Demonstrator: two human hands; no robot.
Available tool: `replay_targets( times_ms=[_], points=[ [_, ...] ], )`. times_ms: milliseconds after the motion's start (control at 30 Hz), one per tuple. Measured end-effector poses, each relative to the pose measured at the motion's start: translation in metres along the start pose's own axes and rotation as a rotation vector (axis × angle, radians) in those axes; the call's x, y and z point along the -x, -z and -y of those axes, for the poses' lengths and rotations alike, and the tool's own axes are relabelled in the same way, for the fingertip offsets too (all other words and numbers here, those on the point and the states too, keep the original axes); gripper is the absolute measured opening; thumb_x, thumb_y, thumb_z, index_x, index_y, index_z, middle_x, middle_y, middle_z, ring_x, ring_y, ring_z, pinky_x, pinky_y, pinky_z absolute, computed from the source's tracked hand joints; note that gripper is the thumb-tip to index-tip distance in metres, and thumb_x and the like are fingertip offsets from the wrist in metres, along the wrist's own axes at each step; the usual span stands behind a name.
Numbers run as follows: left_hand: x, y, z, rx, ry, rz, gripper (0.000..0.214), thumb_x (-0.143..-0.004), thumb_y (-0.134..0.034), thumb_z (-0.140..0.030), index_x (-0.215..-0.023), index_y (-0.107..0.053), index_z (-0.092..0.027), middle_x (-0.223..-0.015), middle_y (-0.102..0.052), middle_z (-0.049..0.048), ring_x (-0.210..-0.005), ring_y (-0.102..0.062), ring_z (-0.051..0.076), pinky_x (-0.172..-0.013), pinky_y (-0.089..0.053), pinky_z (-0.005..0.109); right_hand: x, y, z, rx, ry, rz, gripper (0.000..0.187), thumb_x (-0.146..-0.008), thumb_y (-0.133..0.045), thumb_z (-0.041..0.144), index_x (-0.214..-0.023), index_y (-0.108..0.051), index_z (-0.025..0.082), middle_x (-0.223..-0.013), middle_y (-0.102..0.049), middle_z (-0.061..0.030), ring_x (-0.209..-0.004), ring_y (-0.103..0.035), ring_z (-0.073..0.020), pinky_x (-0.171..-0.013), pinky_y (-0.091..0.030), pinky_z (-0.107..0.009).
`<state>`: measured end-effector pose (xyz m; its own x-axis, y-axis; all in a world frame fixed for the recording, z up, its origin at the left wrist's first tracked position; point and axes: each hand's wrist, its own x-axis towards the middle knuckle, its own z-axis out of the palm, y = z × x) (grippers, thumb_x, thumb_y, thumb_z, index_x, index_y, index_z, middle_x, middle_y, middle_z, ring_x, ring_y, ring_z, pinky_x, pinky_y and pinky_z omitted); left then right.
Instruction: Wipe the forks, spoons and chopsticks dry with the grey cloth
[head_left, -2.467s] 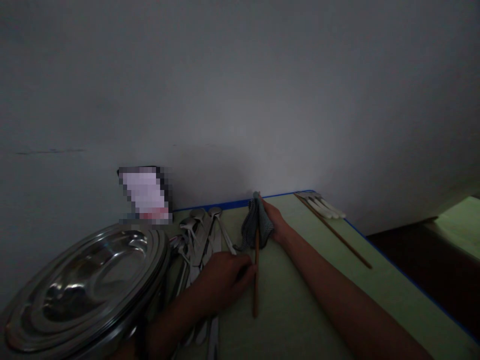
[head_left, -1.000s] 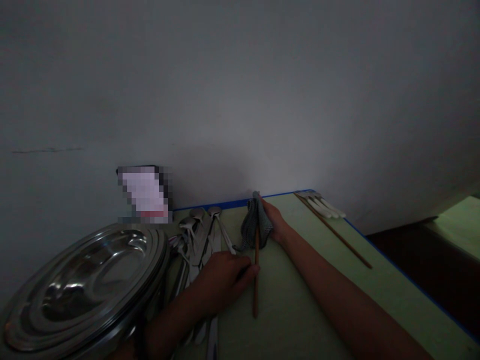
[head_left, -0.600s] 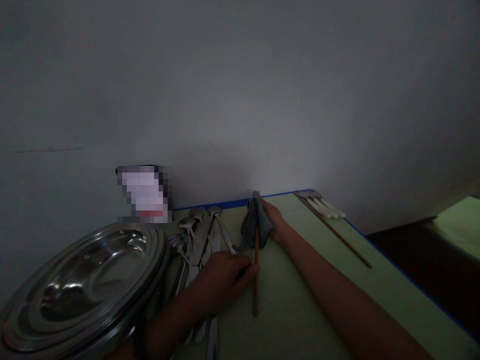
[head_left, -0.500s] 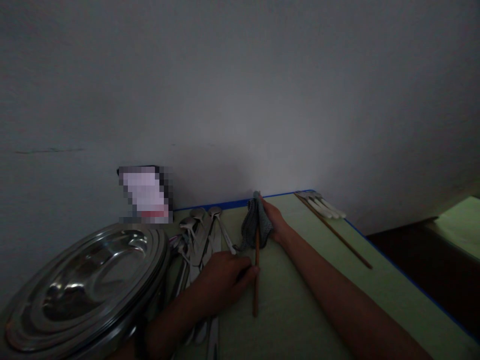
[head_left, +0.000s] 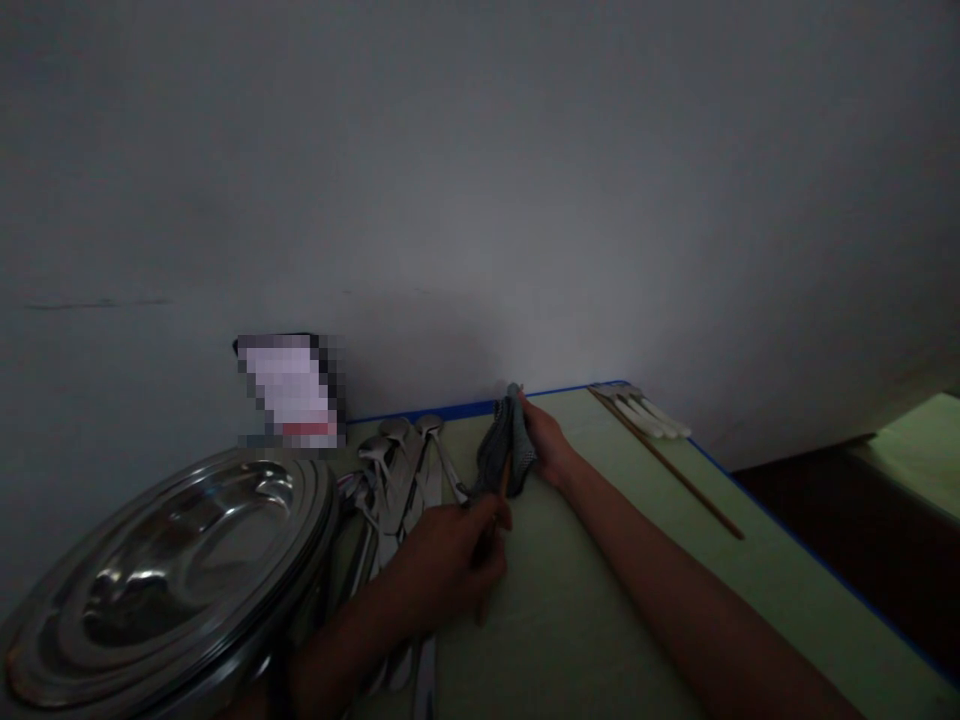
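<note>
My left hand (head_left: pixel 448 560) is closed round a thin wooden chopstick (head_left: pixel 501 484), which slants up toward the cloth. My right hand (head_left: pixel 546 440) grips a grey checked cloth (head_left: pixel 501 450) wrapped over the chopstick's far end, near the blue back edge of the green table (head_left: pixel 600 620). Both forearms reach in from the bottom of the view. The light is dim.
A stack of steel plates (head_left: pixel 172 570) fills the lower left. Several steel spoons (head_left: pixel 397 465) lie fanned beside it. Another wooden chopstick (head_left: pixel 667 465) and white-handled utensils (head_left: pixel 645 410) lie at the far right corner. A grey wall stands close behind. A blurred-out patch (head_left: pixel 289 392) stands at the back left.
My left hand has lifted and tilted the chopstick, its near end swinging left under my fingers. My right hand has squeezed the cloth tighter round the far end.
</note>
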<state>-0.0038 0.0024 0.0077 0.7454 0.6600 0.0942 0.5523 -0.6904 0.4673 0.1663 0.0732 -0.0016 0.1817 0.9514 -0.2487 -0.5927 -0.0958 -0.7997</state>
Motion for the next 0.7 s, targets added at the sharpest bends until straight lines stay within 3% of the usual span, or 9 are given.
replay_targets(
  times_ms=[367,700],
  points=[
    [0.000,0.005,0.000,-0.032,-0.071,0.065,0.014,-0.080,-0.042,-0.016,-0.083,-0.055,-0.022,-0.074,-0.063,-0.0018,-0.068,-0.059,0.015,-0.062,-0.037,0.024,0.003,-0.003,0.002,0.002,-0.039,0.071,0.025,-0.083,-0.050,0.036,-0.078,-0.063,0.014,-0.058,-0.064,-0.0014,-0.056,-0.058,-0.0143,-0.061,-0.048,-0.026],
    [0.000,0.005,0.000,-0.041,-0.063,0.065,0.015,-0.079,-0.042,-0.016,-0.082,-0.055,-0.021,-0.072,-0.062,-0.0020,-0.066,-0.058,0.015,-0.061,-0.037,0.023,-0.005,0.005,-0.002,0.058,-0.055,-0.064,0.029,-0.079,-0.053,0.041,-0.072,-0.064,0.015,-0.060,-0.066,-0.0022,-0.066,-0.062,-0.0164,-0.070,-0.049,-0.028]
  ],
)
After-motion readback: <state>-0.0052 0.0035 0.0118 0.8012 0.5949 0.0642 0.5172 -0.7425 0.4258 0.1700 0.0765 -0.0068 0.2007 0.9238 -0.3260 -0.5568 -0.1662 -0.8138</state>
